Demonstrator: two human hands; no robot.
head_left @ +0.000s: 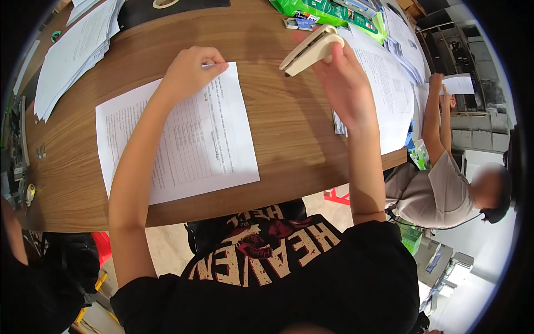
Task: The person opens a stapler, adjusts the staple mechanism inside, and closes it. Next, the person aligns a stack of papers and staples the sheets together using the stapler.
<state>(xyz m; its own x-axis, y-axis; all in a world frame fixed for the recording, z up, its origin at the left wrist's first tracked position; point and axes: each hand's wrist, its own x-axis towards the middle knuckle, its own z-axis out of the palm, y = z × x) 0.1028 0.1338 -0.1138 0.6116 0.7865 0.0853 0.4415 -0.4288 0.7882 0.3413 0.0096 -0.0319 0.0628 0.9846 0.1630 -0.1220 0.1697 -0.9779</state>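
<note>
Printed sheets of paper [189,139] lie on the wooden table in front of me, slightly turned. My left hand [192,72] is closed at their far right corner, with thumb and fingers pinching the edge there. Off to the right, my right hand [347,83] holds a cream-coloured stapler [314,49] raised above the table, apart from the paper. The stapler's nose points left toward my left hand. How many sheets are under my left hand I cannot tell.
A stack of printed papers [384,94] lies to the right, another stack [80,55] at the far left. A green package [334,15] and a small blue box [300,24] sit at the back. A tape roll [166,3] is at the far edge. Another person [439,183] stands at right holding paper.
</note>
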